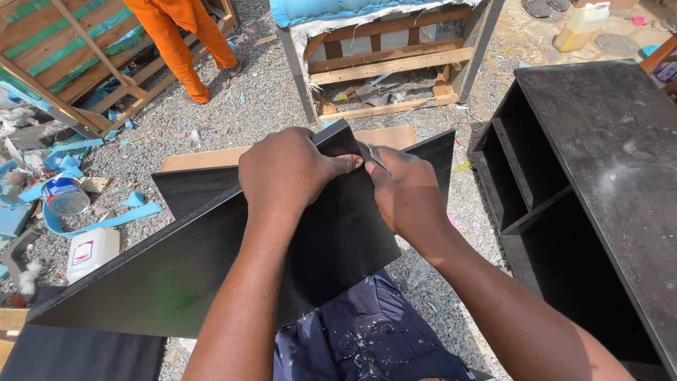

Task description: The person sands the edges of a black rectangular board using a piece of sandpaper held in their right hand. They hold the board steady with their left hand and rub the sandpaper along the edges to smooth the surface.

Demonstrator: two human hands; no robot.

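A large black board (176, 271) rests tilted across my lap, its upper edge pointing away from me. My left hand (289, 169) grips the top edge of the board, fingers curled over it. My right hand (407, 192) is closed around a small metal blade (375, 156) whose thin tip lies against the board's edge, next to my left thumb. A second black panel (430, 152) stands just behind the hands.
A black shelf cabinet (599, 176) stands on the right. Gravel ground holds a paint tin (65, 195), a white jug (92, 252), blue foam scraps, brown sheets and wooden frames (384, 63). A person in orange trousers (180, 42) stands at the back left.
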